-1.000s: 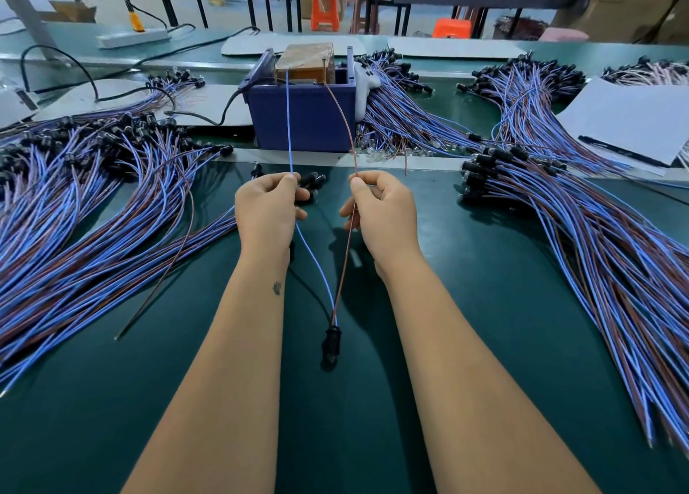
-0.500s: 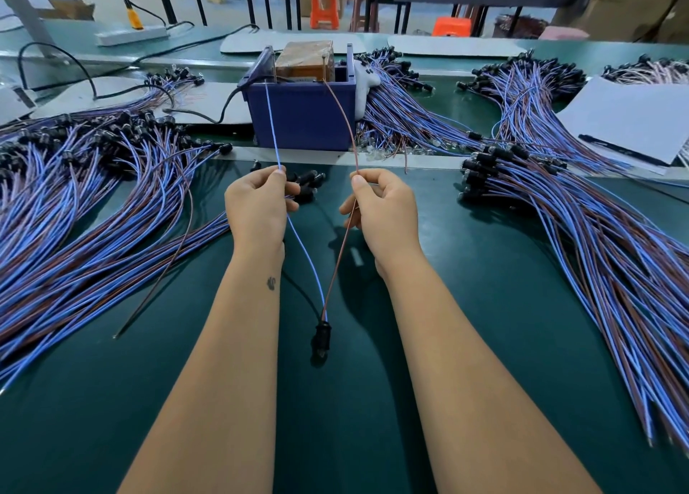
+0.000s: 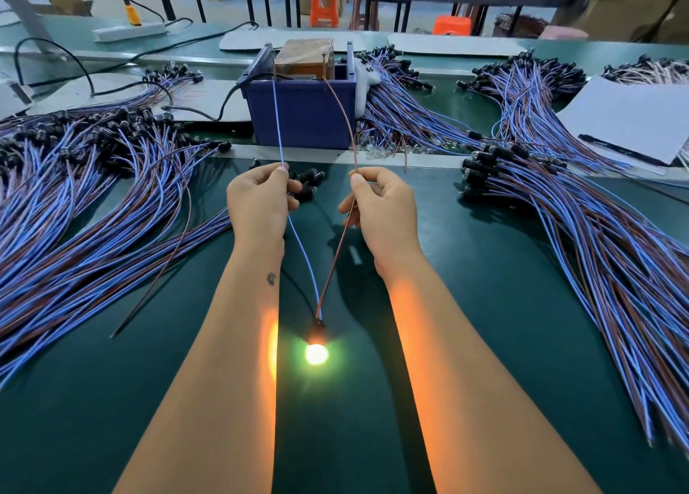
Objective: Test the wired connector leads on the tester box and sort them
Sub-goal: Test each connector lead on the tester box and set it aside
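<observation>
Connector lead (image 3: 317, 329) under test, strung between both hands and the tester box (image 3: 304, 115). Blue wire (image 3: 277, 120) pinched between thumb and fingertips of the left hand (image 3: 259, 203); brown wire (image 3: 343, 117) pinched the same way by the right hand (image 3: 384, 214). Both wires running up to the top of the box, tips apparently touching its contacts, though too fine to confirm at this distance. Black connector end hanging low between the forearms, just above the green mat (image 3: 484, 307), now glowing bright yellow-green and throwing orange light on both inner arms; dark half a second ago. Reads as a pass: circuit closed, lamp working. Testing step done for this lead, sorting not yet. Likely next: lifting the tips off and laying the lead with one of the bundles, left pile (image 3: 74, 203) or right pile (image 3: 596, 240); which one holds the good ones cannot be told.
</observation>
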